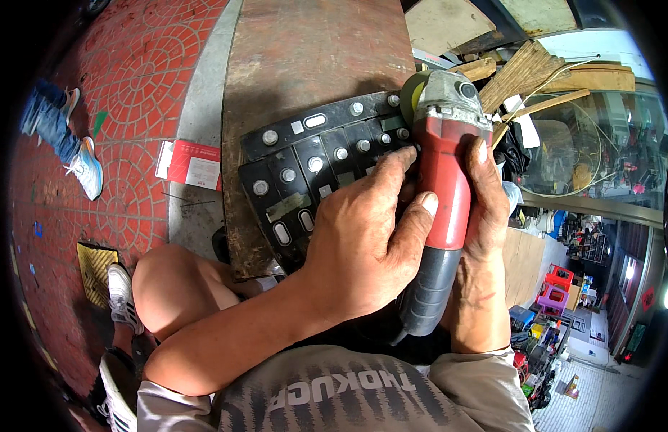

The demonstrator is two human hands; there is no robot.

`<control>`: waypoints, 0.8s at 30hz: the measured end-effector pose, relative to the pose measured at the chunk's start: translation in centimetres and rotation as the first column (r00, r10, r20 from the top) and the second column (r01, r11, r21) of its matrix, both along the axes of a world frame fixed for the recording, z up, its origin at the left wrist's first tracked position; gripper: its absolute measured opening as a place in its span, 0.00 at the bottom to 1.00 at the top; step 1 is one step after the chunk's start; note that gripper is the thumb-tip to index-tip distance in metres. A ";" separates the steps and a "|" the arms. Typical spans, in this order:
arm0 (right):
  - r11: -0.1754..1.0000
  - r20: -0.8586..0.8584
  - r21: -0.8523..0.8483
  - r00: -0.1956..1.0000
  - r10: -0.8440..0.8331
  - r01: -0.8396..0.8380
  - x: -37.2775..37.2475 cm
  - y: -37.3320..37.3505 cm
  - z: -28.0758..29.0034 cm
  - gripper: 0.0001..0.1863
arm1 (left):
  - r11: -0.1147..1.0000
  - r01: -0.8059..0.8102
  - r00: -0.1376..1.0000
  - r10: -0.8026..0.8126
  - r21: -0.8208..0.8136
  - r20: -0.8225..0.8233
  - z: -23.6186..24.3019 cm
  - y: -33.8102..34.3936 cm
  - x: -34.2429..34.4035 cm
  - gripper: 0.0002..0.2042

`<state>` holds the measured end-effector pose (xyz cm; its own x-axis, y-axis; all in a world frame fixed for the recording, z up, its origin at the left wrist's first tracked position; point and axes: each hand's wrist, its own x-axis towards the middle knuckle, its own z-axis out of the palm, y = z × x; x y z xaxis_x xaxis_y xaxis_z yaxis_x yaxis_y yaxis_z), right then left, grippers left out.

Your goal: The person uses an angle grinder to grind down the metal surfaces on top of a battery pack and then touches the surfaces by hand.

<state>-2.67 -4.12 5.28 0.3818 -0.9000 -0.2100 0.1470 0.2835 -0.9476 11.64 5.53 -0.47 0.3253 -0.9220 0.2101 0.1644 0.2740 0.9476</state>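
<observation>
My right hand (481,209) grips the red and black angle grinder (447,198), which stands lengthwise with its silver head and yellowish disc toward the far side. My left hand (366,245) is curled beside it, thumb at the grinder's body and forefinger reaching over black blocks; what those fingers hold, if anything, is hidden. The black blocks (298,165), with silver round studs and pale oval fittings, lie in rows under my left hand, on a worn reddish-brown board (305,50).
Another person's legs (57,126) stand on red patterned paving at left. A red-and-white box (190,165) lies beside the board. Wood offcuts (525,79) rest on a glass-topped surface at upper right, with stacked stools (553,288) and clutter further down.
</observation>
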 end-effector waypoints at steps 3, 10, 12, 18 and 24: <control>1.000 -0.005 -0.012 1.000 -0.017 0.017 0.4 0.2 0.0 0.40 | 0.998 -0.047 0.999 0.047 -0.029 -0.017 -0.1 -0.1 -0.2 0.20; 0.994 -0.056 -0.090 0.996 -0.074 0.068 0.3 0.0 -0.8 0.35 | 0.997 -0.057 0.998 0.056 -0.054 -0.025 -0.4 -0.2 -0.4 0.20; 0.998 -0.028 -0.046 0.999 -0.032 0.030 0.6 0.2 -0.2 0.38 | 0.996 -0.064 0.997 0.061 -0.058 -0.045 -0.7 -0.2 -0.5 0.20; 0.999 -0.004 -0.020 1.000 -0.028 0.028 0.7 0.4 0.1 0.40 | 0.998 -0.050 0.998 0.049 -0.042 -0.030 -0.4 -0.1 -0.3 0.20; 0.999 -0.026 -0.034 0.999 -0.031 0.030 0.2 0.3 -0.2 0.40 | 0.998 -0.054 0.999 0.055 -0.043 0.002 -0.3 -0.2 -0.3 0.20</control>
<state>-2.51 -3.86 5.07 0.3491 -0.9178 -0.1891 0.1301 0.2473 -0.9602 11.37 5.29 -0.78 0.3742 -0.8929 0.2505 0.1453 0.3232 0.9351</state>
